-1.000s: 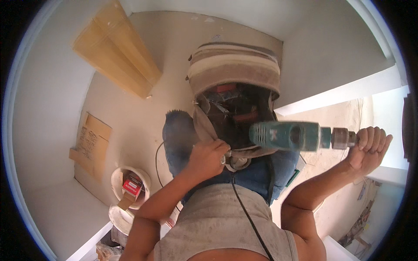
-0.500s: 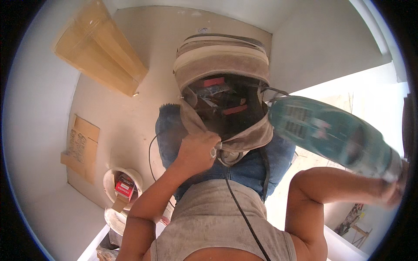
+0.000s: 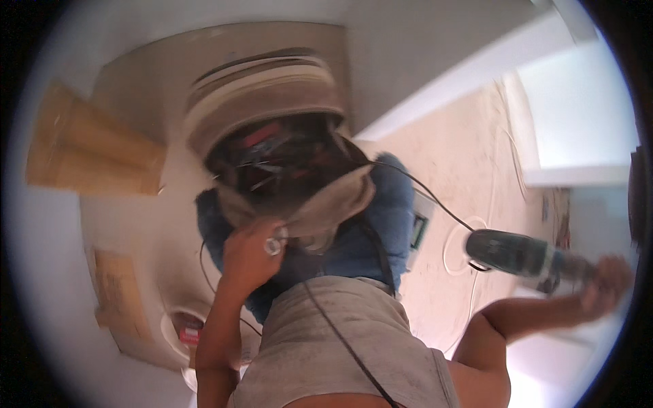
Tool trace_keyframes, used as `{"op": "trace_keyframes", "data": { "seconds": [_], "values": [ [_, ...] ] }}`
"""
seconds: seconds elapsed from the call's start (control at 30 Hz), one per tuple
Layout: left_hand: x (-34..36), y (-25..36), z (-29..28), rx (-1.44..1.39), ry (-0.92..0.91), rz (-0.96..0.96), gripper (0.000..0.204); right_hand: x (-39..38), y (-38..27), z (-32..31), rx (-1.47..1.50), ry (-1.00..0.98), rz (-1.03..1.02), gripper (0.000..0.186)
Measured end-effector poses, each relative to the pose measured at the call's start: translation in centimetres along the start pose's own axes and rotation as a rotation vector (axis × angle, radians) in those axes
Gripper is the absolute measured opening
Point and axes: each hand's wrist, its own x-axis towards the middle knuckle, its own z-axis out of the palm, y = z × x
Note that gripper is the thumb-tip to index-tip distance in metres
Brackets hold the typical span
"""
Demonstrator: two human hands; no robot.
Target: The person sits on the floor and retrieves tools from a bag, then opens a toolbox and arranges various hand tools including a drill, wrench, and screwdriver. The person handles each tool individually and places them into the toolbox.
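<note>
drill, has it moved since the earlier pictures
Yes: the drill has moved right, farther from the grey wall beside the bag.

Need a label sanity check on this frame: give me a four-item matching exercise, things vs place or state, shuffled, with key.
1. drill
2. left hand
3. red box
4. tool bag

A. inside the pale bucket
B. open, with tools showing inside
C. held at one end by the right hand
D. at the bag's near edge

Pairs: 1-C, 2-D, 3-A, 4-B
</note>
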Motion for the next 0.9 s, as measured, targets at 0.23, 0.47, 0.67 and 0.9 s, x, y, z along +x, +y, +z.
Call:
{"op": "trace_keyframes", "data": {
  "seconds": [0.23,0.47,0.67,0.9],
  "values": [
    [1.6,0.9,-1.4,-0.047,-0.113,-0.048,0.034,-13.2,-2.8,9.1,1.116,-0.108,1.295,0.032],
    [2.3,1.7,-2.3,-0.043,-0.165,-0.11,0.033,-20.5,-5.0,14.2,0.901,-0.271,1.294,0.05],
    [2.4,1.9,-1.9,-0.024,-0.112,-0.116,0.031,-19.4,-6.0,15.4,1.02,-0.202,1.299,0.05],
    [3.2,1.1,-0.7,-0.023,-0.07,-0.135,0.029,-20.6,-7.3,20.0,1.161,-0.355,1.159,0.049]
  ]
}}
